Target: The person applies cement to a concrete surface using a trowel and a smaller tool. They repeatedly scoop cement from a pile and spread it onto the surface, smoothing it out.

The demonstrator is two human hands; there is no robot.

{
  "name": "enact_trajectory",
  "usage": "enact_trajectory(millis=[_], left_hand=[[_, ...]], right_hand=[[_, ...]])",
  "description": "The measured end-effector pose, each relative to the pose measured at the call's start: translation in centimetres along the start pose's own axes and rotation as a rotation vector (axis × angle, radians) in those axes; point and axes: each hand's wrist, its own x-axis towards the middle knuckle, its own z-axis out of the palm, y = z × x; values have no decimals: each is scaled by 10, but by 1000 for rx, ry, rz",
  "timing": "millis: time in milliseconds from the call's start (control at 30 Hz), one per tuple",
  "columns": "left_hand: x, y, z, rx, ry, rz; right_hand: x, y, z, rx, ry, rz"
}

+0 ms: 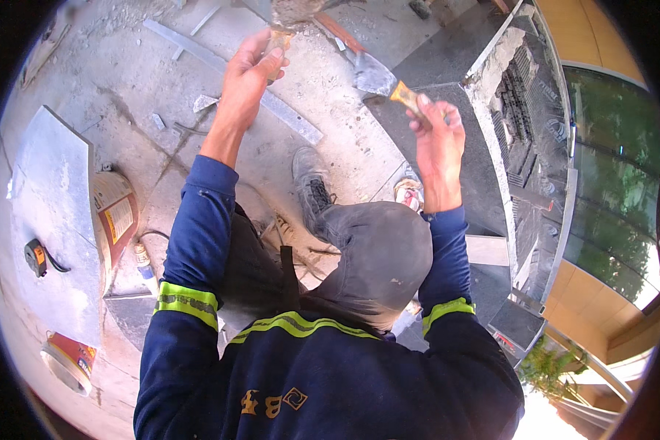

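My left hand (243, 82) is closed round the yellow handle of a putty knife (280, 42), held out at the top of the view. A lump of grey-brown mortar (295, 9) covers the blade end, cut off by the picture's edge. Lower and to the right, my right hand (440, 136) grips a second putty knife (374, 75) by its yellow and dark handle. Its wide metal blade, smeared grey, points up and left. The two tools are apart.
Dark stone slabs (447, 121) and a mortar-coated panel (517, 117) stand at my right. A long stone strip (293, 121) lies ahead on the dusty floor. At left are a pale slab (55, 176) bearing a tape measure (37, 257), and a bucket (117, 213).
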Motion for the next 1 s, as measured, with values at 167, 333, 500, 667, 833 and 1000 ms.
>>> enact_trajectory(millis=[167, 333, 500, 667, 833, 1000], left_hand=[[8, 3, 5, -49, -26, -102], [8, -16, 10, 90, -93, -123], [10, -25, 34, 104, -161, -165], [4, -23, 54, 120, -201, -151], [-2, -22, 59, 272, -207, -134], [-3, -29, 57, 557, -211, 8]], right_hand=[[-30, 46, -52, 146, 25, 234], [-40, 70, -51, 117, -111, 464], [-21, 48, 11, -46, -192, 97], [4, 46, 51, -236, -130, -54], [15, 58, 60, -305, -74, -106], [15, 55, 55, -277, -76, -78]])
